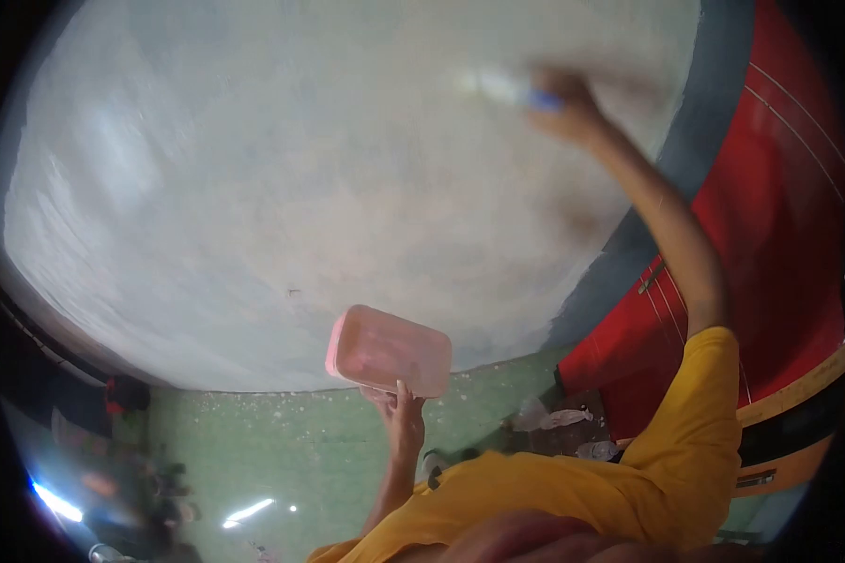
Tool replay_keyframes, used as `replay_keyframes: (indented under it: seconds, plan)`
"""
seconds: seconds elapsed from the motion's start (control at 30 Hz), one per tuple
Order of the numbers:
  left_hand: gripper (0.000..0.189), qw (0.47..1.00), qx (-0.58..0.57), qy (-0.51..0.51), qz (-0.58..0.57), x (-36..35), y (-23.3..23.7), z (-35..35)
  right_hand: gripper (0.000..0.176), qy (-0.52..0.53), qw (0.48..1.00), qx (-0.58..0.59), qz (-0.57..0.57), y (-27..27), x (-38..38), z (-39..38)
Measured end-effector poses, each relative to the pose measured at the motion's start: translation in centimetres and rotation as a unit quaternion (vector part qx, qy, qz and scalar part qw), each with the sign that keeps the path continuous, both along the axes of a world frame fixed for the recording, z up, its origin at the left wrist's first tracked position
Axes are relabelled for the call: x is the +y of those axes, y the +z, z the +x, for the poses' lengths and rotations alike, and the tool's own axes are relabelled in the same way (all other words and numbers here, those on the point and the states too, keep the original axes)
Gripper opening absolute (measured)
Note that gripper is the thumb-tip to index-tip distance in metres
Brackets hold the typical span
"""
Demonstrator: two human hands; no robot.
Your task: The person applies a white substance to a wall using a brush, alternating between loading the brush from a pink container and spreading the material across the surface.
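Observation:
My left hand holds a pink rectangular tub low in front of the wall, its thumb over the tub's lower edge. Up at the right, my right hand is blurred by motion and wrapped round the blue handle of a brush. The brush's whitish end points left, close to the wall; whether it touches the wall cannot be made out. The wall is patchy white and grey, with a darker grey band along its right edge.
A red cabinet stands at the right, with a wooden edge below it. Plastic bags lie on the green, white-spotted floor near its foot. Dark, unclear objects are at the lower left.

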State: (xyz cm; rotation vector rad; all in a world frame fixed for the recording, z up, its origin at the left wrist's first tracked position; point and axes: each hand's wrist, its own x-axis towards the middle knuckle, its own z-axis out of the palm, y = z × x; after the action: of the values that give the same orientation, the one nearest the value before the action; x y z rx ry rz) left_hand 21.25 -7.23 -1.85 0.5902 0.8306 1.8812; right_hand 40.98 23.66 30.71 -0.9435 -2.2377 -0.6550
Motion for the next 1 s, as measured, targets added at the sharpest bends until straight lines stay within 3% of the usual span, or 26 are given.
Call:
replay_keyframes:
  seconds: [0.03,0.1,0.2,0.23,0.33,0.4,0.47,0.53,0.57,0.6,0.63,0.67,0.7,0.77,0.8,0.87,0.9,1.0]
  plan:
    - [0.067,1.000,-0.018,0.007,0.000,0.6,1.3,-0.5,0.015,0.014,0.992,0.018,0.120,3.1,2.6,-0.1]
    - [0.067,0.999,-0.024,0.022,0.007,0.8,1.6,-0.3,0.013,0.082,0.973,0.010,0.215,7.8,4.1,1.2]
    - [0.066,0.999,0.015,0.034,0.014,0.6,0.3,0.2,0.022,0.067,0.973,0.097,0.196,8.5,-1.8,-2.0]
    - [0.065,0.999,0.029,0.034,0.011,0.5,0.5,0.3,0.016,-0.010,0.952,-0.042,0.303,4.8,1.9,0.6]
    - [0.063,0.998,0.038,0.048,-0.019,0.5,-0.1,0.3,0.043,0.029,0.951,-0.061,0.302,-7.1,1.4,-1.1]
    - [0.064,0.998,0.028,0.051,-0.020,0.7,0.0,0.4,0.047,0.084,0.977,-0.089,0.176,-15.5,1.3,-0.5]
    - [0.066,0.999,0.010,0.045,0.002,0.5,0.9,0.5,0.047,0.113,0.985,-0.121,0.049,-18.4,0.1,0.2]
    - [0.067,0.999,0.022,0.045,-0.007,-0.8,0.4,0.5,0.046,0.150,0.979,-0.140,-0.012,-18.6,-0.5,0.9]
    - [0.067,0.999,0.028,0.044,-0.009,-0.7,0.4,0.3,0.037,0.145,0.984,-0.092,-0.055,-16.4,-0.4,0.7]
    - [0.068,0.999,0.023,0.047,-0.008,-0.6,0.5,0.3,0.015,0.089,0.984,-0.150,0.024,-13.6,0.9,1.1]
    - [0.068,0.999,0.018,0.049,-0.009,-0.6,0.7,0.4,0.012,-0.003,0.996,-0.082,0.024,-10.2,1.9,1.0]
    - [0.068,0.999,0.012,0.052,-0.009,-0.7,0.8,0.4,0.013,0.061,0.996,-0.024,0.061,-5.9,1.7,1.5]
    - [0.068,0.996,0.071,0.054,-0.012,-0.6,-0.2,0.1,0.015,0.029,0.993,-0.004,0.113,-2.6,2.2,1.8]
    - [0.066,0.989,0.137,0.052,-0.018,-0.4,-2.2,0.2,0.012,0.076,0.963,0.032,0.258,2.2,2.9,2.7]
    - [0.063,0.988,0.143,0.051,-0.018,-0.7,-2.2,0.1,0.013,0.067,0.969,0.069,0.228,3.1,1.9,1.8]
    - [0.055,0.997,0.056,0.043,-0.003,-0.7,0.3,0.5,0.025,0.050,0.974,0.147,0.167,4.2,0.3,-0.5]
    - [0.055,0.998,0.054,0.043,-0.008,-0.6,0.4,0.4,0.011,0.061,0.905,-0.016,0.420,1.6,2.2,1.0]
    - [0.058,0.998,0.045,0.041,-0.013,-0.8,-0.2,0.2,0.042,0.021,0.946,-0.097,0.308,-8.0,1.1,-1.4]
